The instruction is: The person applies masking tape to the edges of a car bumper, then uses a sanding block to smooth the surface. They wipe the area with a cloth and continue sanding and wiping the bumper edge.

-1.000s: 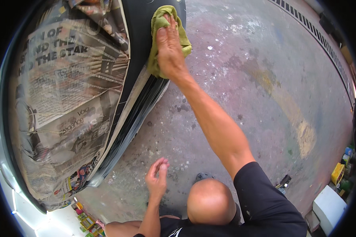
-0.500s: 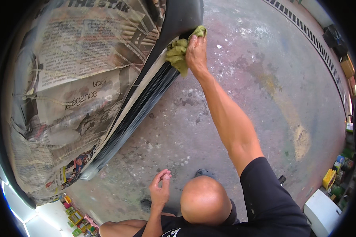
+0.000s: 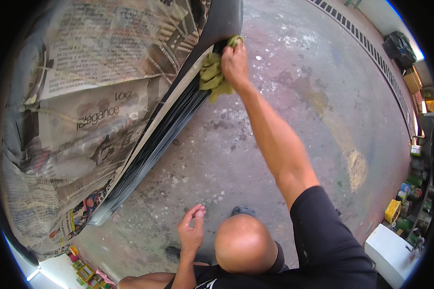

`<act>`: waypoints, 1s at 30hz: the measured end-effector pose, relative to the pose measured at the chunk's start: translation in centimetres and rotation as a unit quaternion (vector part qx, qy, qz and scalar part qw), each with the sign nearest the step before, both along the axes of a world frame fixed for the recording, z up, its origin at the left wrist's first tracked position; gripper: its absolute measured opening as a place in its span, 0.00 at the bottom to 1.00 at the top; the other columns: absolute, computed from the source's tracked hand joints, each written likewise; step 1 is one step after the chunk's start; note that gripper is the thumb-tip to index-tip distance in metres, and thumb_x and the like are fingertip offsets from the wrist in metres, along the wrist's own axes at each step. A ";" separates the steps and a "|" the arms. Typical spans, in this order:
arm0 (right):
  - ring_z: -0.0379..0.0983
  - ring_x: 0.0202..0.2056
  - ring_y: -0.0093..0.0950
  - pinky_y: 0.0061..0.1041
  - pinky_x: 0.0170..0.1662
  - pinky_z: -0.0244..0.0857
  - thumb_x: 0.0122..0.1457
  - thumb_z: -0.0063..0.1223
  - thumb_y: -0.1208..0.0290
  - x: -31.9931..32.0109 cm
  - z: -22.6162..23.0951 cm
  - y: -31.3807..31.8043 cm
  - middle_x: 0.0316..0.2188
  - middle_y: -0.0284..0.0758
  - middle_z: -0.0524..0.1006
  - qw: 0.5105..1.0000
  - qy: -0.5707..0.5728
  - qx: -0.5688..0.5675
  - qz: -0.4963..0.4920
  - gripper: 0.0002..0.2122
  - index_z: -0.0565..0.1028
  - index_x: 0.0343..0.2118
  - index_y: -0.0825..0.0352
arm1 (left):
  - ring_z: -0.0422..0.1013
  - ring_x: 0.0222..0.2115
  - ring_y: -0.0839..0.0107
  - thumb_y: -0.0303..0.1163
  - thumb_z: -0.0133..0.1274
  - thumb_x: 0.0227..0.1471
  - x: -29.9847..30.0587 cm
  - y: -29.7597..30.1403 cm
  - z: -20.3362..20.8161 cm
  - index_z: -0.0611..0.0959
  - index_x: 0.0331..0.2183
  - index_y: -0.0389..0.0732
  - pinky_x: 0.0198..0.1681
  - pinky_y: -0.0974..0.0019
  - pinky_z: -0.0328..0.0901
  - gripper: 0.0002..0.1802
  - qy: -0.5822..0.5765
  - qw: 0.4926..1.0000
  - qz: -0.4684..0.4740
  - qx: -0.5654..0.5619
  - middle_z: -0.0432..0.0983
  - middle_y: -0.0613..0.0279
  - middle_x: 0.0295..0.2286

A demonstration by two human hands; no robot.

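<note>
With my right hand [image 3: 235,65] I grip a yellow-green cloth [image 3: 211,73], its loose folds hanging left of the fingers. The cloth presses against the upper end of a long dark panel edge [image 3: 155,137], just under a grey curved body part [image 3: 223,21]. Newspaper sheets [image 3: 96,96] cover the large surface left of that edge, apparently a vehicle's side. Low in the middle, my left hand [image 3: 191,229] is raised near my knee, touching nothing. Its fingers are bent, with the thumb apart from them.
Below is a paint-stained concrete floor [image 3: 284,96]. My bent knee [image 3: 246,243] and a dark shoe [image 3: 243,210] are close beneath me. A floor grate [image 3: 366,45] runs along the far right. A white box [image 3: 388,255] and several cans stand at the right; colourful containers [image 3: 86,273] sit lower left.
My right hand and the cloth have shifted slightly down and left along the panel's end. The view has turned a little; my left hand keeps nearly the same pose.
</note>
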State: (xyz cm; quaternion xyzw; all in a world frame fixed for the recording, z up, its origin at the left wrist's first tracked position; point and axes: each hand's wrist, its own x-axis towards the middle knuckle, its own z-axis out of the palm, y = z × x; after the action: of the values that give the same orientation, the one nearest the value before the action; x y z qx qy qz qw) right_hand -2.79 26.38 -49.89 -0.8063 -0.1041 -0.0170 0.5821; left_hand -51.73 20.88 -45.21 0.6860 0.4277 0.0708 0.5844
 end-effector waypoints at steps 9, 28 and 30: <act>0.67 0.55 0.58 0.51 0.58 0.69 0.66 0.47 0.64 -3.8 0.3 -1.7 0.63 0.59 0.64 0.968 -0.084 -0.217 0.092 0.28 0.69 0.69 0.59 | 0.81 0.44 0.70 0.29 0.55 0.69 -0.5 -0.1 0.4 0.85 0.51 0.31 0.51 0.66 0.73 0.15 0.008 1.000 0.004 0.002 0.86 0.55 0.43; 0.52 0.69 0.72 0.59 0.69 0.59 0.61 0.53 0.73 -8.7 -0.6 -0.1 0.73 0.62 0.53 0.896 -0.219 -0.359 0.144 0.35 0.57 0.72 0.74 | 0.80 0.44 0.69 0.31 0.56 0.68 -1.9 0.0 1.7 0.85 0.51 0.32 0.51 0.64 0.72 0.15 -0.065 0.997 -0.038 -0.008 0.87 0.54 0.43; 0.50 0.70 0.72 0.59 0.71 0.54 0.61 0.53 0.74 -10.1 -0.8 0.4 0.73 0.64 0.52 0.897 -0.207 -0.363 0.142 0.36 0.55 0.71 0.76 | 0.80 0.44 0.69 0.32 0.56 0.68 -2.2 0.5 1.9 0.86 0.51 0.32 0.51 0.64 0.72 0.16 -0.081 0.996 -0.036 -0.010 0.87 0.54 0.43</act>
State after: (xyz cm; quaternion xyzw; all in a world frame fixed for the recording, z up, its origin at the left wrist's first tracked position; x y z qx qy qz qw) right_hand -12.88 26.75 -50.68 -0.9163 -0.3348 -0.0616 0.2108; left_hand -53.97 21.43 -43.31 0.6870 0.3546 0.1014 0.6261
